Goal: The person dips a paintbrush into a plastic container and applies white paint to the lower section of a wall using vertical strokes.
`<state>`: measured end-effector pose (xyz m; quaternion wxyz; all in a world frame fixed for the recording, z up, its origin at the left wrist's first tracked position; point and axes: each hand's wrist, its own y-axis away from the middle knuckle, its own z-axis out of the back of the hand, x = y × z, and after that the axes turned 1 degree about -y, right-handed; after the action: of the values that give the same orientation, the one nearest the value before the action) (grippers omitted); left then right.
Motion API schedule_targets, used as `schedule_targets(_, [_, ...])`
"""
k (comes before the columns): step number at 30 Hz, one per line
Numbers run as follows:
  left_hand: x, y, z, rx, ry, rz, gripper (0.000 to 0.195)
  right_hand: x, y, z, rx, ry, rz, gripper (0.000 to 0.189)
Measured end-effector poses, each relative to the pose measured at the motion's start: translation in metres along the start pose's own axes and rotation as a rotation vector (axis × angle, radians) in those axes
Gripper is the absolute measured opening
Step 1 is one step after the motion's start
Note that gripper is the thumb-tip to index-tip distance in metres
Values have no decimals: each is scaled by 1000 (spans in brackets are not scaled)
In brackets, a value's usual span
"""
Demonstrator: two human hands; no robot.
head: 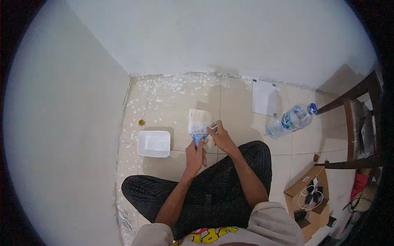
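My left hand (194,156) grips the handle of a wide flat paintbrush (199,121), its bristles pointing away from me. White paint coats the bristles and ferrule, and blue shows at the handle. At the brush's right edge, beside the ferrule, the fingers of my right hand (222,138) are pinched together against it. A thin whitish bit shows at those fingertips, too small to identify. To the left of the brush, a rectangular white plastic tub (153,156) rests on the tiled floor (240,138). Its inside looks white; whether it contains paint cannot be told.
White walls (215,40) meet at the left corner, with paint spots on the tiles below. To the right are a paper sheet (264,98), a clear plastic bottle (289,121) with a blue cap, a wooden chair (348,129) and an open cardboard box (321,212) holding cables.
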<state>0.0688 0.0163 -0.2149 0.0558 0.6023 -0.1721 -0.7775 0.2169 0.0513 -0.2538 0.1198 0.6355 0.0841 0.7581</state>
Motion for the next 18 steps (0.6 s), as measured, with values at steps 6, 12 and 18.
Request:
schedule_targets(6, [-3, 4, 6, -116, 368, 41, 37, 28, 20, 16, 264, 190, -195, 58])
schedule_targets(12, [21, -4, 8, -150, 320, -199, 42, -4, 33, -1, 590, 244, -58, 55])
schedule_targets(18, [9, 9, 14, -198, 461, -107, 43, 26, 44, -4, 680, 147, -15, 44])
